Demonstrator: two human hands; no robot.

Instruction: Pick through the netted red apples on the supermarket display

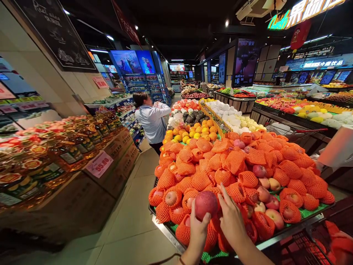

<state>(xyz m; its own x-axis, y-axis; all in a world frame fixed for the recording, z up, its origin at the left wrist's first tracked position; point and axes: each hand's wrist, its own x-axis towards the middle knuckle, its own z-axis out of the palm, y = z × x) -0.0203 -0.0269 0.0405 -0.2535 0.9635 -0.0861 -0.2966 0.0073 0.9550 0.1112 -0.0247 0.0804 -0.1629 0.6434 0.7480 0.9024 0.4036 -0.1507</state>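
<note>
A bare red apple (206, 203) rests in my left hand (198, 230), the fingers and thumb curled around its left and lower side. Just right of it, my right hand (232, 217) is held with fingers stretched out and apart, nothing in its grasp; whether its fingertips touch the netted fruit behind cannot be made out. Both hands are over the front edge of a large heap of apples in orange foam nets (200, 180). Several un-netted apples (263, 194) lie in the heap to the right of my right hand.
The display stand's metal edge (168, 233) runs along the front. Oranges (197, 135) and white-wrapped fruit (226, 112) lie farther back. A person in a light shirt (151, 123) stands in the left aisle. Oil bottles (68, 156) stand on boxes at left. Orange nets (340, 241) hang low right.
</note>
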